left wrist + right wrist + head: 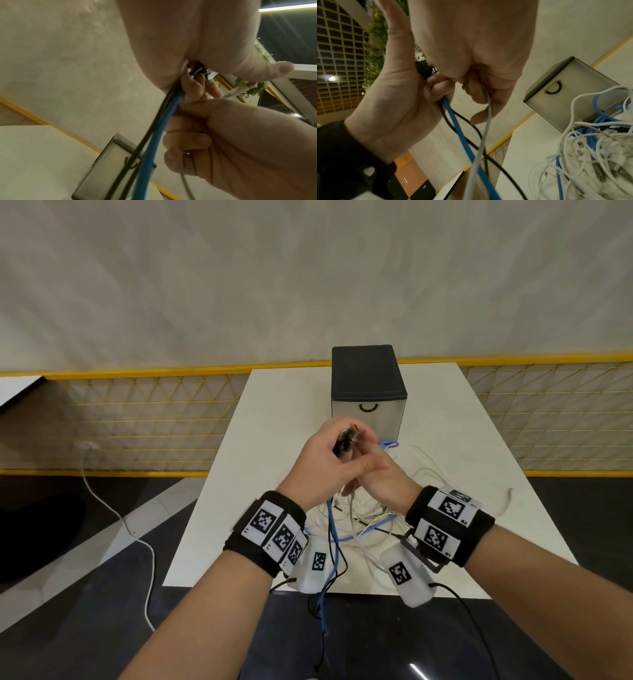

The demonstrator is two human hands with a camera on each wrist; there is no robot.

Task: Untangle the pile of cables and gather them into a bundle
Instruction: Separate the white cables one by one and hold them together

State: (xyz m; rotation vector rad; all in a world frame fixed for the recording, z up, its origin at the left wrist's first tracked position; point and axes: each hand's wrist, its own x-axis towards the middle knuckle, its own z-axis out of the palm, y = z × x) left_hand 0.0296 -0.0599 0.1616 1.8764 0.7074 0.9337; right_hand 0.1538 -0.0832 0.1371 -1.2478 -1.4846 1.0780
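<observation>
Both hands are raised together above the white table (pixel 274 405). My left hand (pixel 322 460) grips a blue cable (pixel 462 135) and two thin black cables (pixel 464 120) in its fist, and their plugs (pixel 347 436) stick out at the top. Pressed against it, my right hand (pixel 376 477) curls round a grey-white cable (pixel 486 132). These cables hang down from the fists, the blue one (pixel 334 529) past the table's front edge. A tangled pile of white and blue cables (pixel 359 518) lies on the table under the hands, also in the right wrist view (pixel 590 148).
A small drawer box (pixel 368 385) with a black top and a handle stands at the back of the table, just behind the pile. A yellow mesh fence (pixel 137 422) runs behind and to both sides. A white cord (pixel 113 508) trails on the floor at the left.
</observation>
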